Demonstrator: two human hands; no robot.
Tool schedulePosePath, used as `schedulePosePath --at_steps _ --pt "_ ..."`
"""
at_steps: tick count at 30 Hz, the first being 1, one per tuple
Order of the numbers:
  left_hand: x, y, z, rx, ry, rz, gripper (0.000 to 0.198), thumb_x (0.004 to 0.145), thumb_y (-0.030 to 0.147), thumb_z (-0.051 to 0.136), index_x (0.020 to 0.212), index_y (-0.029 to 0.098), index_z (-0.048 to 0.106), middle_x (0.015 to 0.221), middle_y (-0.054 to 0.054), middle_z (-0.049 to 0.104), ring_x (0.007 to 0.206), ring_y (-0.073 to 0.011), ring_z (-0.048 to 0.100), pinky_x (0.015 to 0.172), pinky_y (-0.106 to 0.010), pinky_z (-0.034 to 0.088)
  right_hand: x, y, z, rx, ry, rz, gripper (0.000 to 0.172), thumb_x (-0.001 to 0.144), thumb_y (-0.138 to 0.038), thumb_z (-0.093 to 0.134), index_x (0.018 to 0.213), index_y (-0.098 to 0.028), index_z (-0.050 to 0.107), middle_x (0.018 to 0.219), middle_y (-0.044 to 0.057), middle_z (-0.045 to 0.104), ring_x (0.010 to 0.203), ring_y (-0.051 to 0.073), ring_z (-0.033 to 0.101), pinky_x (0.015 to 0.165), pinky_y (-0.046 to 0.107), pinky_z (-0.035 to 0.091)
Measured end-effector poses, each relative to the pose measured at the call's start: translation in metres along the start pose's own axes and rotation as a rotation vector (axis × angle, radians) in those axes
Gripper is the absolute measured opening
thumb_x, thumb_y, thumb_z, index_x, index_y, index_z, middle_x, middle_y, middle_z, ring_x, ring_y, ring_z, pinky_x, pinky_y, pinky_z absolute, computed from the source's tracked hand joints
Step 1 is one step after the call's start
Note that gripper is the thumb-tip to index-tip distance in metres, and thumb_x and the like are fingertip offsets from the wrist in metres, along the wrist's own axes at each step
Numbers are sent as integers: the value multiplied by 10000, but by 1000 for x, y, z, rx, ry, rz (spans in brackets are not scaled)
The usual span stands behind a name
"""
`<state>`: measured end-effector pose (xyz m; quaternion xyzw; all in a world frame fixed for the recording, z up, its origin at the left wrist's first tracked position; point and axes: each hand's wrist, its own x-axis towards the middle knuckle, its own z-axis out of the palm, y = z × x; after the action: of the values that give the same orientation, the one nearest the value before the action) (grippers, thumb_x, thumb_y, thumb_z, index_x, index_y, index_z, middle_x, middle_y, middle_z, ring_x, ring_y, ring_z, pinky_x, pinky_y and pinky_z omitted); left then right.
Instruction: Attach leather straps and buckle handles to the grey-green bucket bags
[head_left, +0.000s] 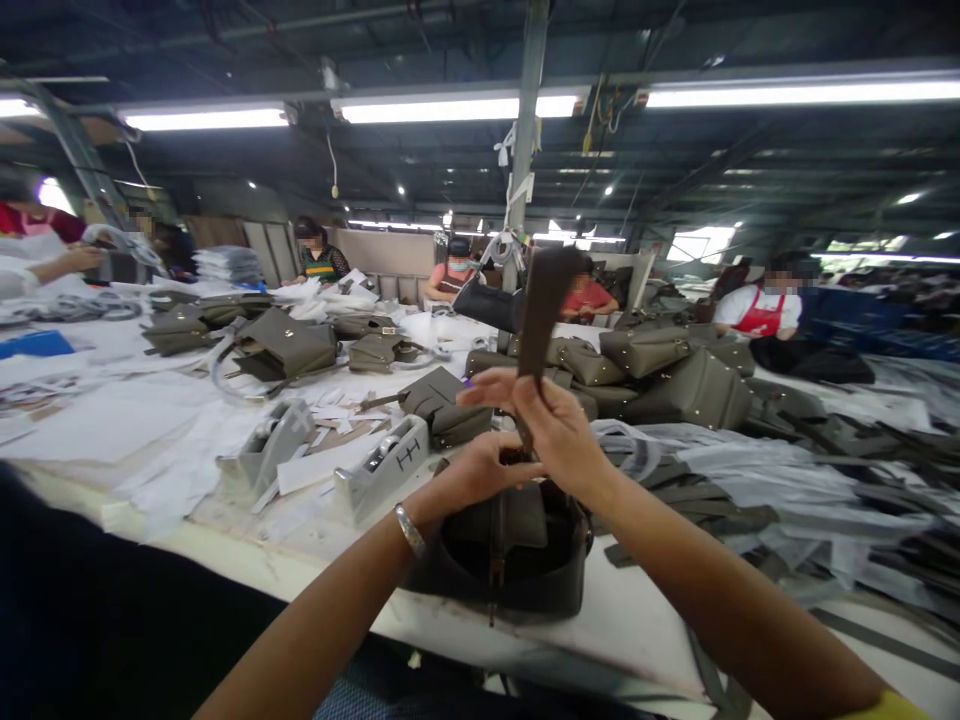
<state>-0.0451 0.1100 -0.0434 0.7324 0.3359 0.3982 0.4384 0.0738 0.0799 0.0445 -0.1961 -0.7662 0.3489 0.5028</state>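
A dark olive handbag (525, 590) stands on the table edge before me, its top open and a small clasp hanging at the front. My right hand (551, 425) pinches a wide brown strap (544, 310) between thumb and fingers, and the strap rises upright above the bag. Just over the bag's back rim, my left hand (491, 468) has its fingers curled and thumb stretched toward the right hand. What lies inside the left hand's grip is hidden. Behind it lies another olive bag (439, 405).
Two grey tape dispensers (386, 465) stand left of the bag, among white paper sheets (112, 420). Olive bags (686, 390) pile up behind my hands. Loose dark strips (697, 505) and clear plastic (750, 465) lie at right. Several people work across the table.
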Motion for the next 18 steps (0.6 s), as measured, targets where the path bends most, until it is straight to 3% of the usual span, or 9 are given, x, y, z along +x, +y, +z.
schedulePosePath --at_steps 4,7,9,12,15,18 --pt "-2 8 0 -29 -100 1 287 814 321 679 1029 140 735 799 -29 696 644 -139 586 591 -229 453 10 -14 -43 394 430 -23 366 992 -539 389 1087 -294 642 1052 -2 719 1135 163 641 1035 365 471" --pt "-1 8 -1 25 20 4 279 834 331 658 1023 142 737 805 -22 696 668 -142 593 611 -225 442 2 2 -66 486 637 12 302 902 -564 565 1024 -310 674 1091 -18 704 1190 151 599 1067 327 445" --pt "2 5 0 115 115 4 254 826 327 662 982 147 748 788 -15 707 685 -159 612 626 -236 438 -14 19 -68 530 595 126 316 846 -555 650 1040 -309 691 1134 -5 702 1199 181 590 1069 359 442" --pt "5 -2 3 277 201 13 236 808 320 677 961 161 762 835 -30 746 770 -206 658 688 -268 455 -42 43 -54 484 380 283 258 844 -478 684 1023 -295 712 1271 27 662 1234 241 560 1055 427 436" --pt "5 -4 8 397 254 0 305 812 337 679 1065 183 752 957 -63 768 852 -247 685 749 -304 479 -59 53 -41 306 239 303 175 844 -370 709 994 -282 722 1335 32 622 1257 253 539 1080 417 394" --pt "2 -3 10 436 258 14 314 835 321 657 1123 220 734 1011 -60 769 887 -253 696 777 -317 492 -63 53 -39 91 200 302 142 831 -303 720 969 -272 727 1225 23 671 1204 234 570 1081 381 380"
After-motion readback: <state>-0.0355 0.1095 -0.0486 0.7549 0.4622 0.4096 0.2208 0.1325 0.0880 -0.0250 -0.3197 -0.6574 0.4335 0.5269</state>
